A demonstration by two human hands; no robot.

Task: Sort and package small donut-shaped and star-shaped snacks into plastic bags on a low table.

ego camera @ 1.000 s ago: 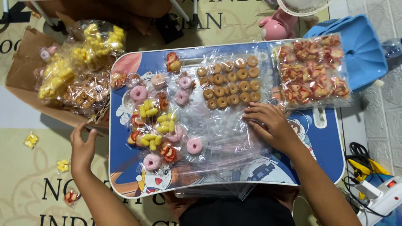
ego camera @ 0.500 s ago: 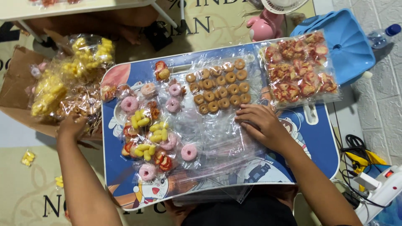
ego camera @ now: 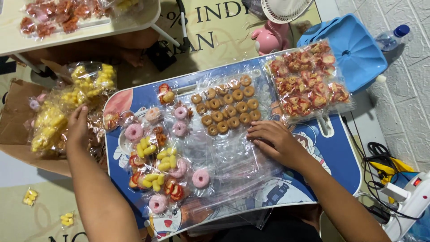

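Note:
My left hand (ego camera: pixel 79 126) reaches into the cardboard box (ego camera: pixel 12 117) at the left and rests on clear bags of yellow and brown snacks (ego camera: pixel 53 115); I cannot tell whether it grips one. My right hand (ego camera: pixel 274 139) lies flat, fingers spread, on a stack of clear plastic bags (ego camera: pixel 237 152) on the blue cartoon lap table (ego camera: pixel 340 157). Just beyond the right hand sits a bag of brown ring snacks (ego camera: pixel 227 109). Small packets of pink rings, yellow pieces and red pieces (ego camera: pixel 161 154) cover the table's left half.
A large bag of red and white snacks (ego camera: pixel 307 85) lies at the table's far right, over a blue plastic stool (ego camera: pixel 358 49). A pink toy (ego camera: pixel 268 39) and a small fan (ego camera: pixel 284 9) stand behind. A power strip and cables (ego camera: pixel 403 201) lie at the right. Loose packets (ego camera: pixel 30 196) lie on the floor.
My left hand moved from the floor edge up into the cardboard box onto the snack bags. My right hand stayed on the plastic bags. The view shifted, showing another table at top left.

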